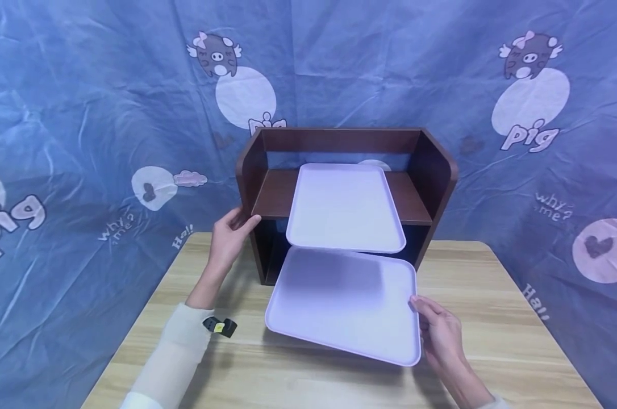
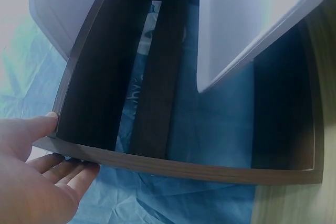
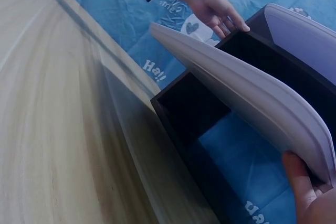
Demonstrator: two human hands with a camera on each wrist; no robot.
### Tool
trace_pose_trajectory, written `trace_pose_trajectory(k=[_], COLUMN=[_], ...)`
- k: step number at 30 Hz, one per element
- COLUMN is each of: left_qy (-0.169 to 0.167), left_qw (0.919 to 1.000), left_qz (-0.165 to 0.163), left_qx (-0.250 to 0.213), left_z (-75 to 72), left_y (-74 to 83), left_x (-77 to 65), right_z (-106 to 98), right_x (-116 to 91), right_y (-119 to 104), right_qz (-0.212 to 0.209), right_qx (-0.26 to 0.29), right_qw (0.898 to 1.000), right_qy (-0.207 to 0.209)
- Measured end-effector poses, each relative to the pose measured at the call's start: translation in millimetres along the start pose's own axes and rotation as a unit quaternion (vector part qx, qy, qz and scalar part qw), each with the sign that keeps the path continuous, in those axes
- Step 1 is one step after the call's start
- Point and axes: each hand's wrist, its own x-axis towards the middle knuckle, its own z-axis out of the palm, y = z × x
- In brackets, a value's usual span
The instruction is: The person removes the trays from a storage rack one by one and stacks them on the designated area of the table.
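A dark brown two-level shelf (image 1: 275,193) stands at the back of the table. My left hand (image 1: 226,238) grips its left side panel, with the thumb at the front edge of the middle board and the fingers (image 2: 79,174) along the panel's outer side. My right hand (image 1: 442,335) pinches the right edge of a pale lilac tray (image 1: 346,307). That tray is tilted in front of the lower compartment, clear of the table; whether its far edge enters the compartment is hidden. A second pale tray (image 1: 345,207) lies on the middle board, its near end jutting past the front edge.
The light wood table (image 1: 492,329) extends on both sides of the shelf and in front. Behind it hangs a blue cloth (image 1: 380,68) with pig prints. A black strap with a yellow mark (image 1: 219,327) is by my left wrist.
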Motion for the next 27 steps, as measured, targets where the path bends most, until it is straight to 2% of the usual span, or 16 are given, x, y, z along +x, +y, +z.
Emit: trace_pose_trajectory(k=[14, 27], left_qy=[-0.001, -0.003], left_qw=[1.0, 1.0], left_qz=[0.003, 0.003], left_qx=[0.0, 0.0], left_z=[1.1, 0.3], left_y=[0.1, 0.4], left_x=[-0.4, -0.8], right_z=[-8, -19], right_x=[-11, -14], right_y=[-1, 4], right_qz=[0.01, 0.025], right_qx=[-0.049, -0.056], right_qw=[0.999, 0.998], right_qy=[-0.004, -0.011])
